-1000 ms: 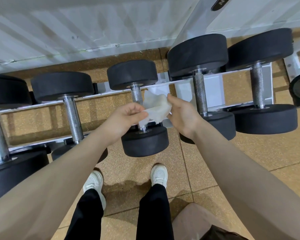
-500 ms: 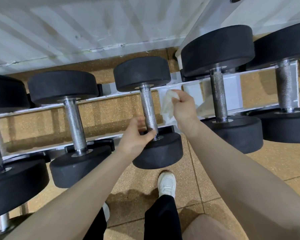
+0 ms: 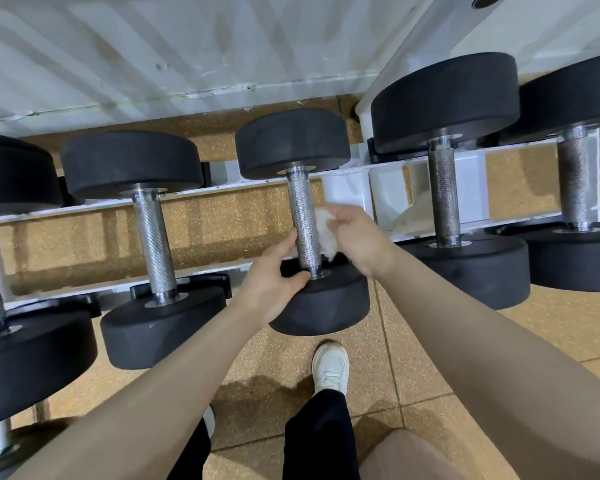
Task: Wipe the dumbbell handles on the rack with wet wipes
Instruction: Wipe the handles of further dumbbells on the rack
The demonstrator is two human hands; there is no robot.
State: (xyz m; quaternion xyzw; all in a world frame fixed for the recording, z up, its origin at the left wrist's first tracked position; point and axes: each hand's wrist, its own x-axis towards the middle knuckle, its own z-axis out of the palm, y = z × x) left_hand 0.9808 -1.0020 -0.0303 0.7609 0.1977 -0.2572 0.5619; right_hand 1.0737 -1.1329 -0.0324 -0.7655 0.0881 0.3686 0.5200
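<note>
From my head camera, my right hand [image 3: 355, 239] pinches a crumpled white wet wipe [image 3: 326, 233], fingers curled round it, pressing it against the right side of the knurled silver steel handle [image 3: 302, 223] of the middle black round-headed dumbbell [image 3: 293, 142]. My left hand [image 3: 274, 285] cups the handle's lower end, fingers and thumb curled loosely beside it; I cannot tell if they truly clamp it. The dumbbell lies across the white metal rack [image 3: 347, 188].

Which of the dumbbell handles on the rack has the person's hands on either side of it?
The middle handle: the left hand touches its left side, and the right hand holds a white wipe against its right. The other handles stand untouched.
</note>
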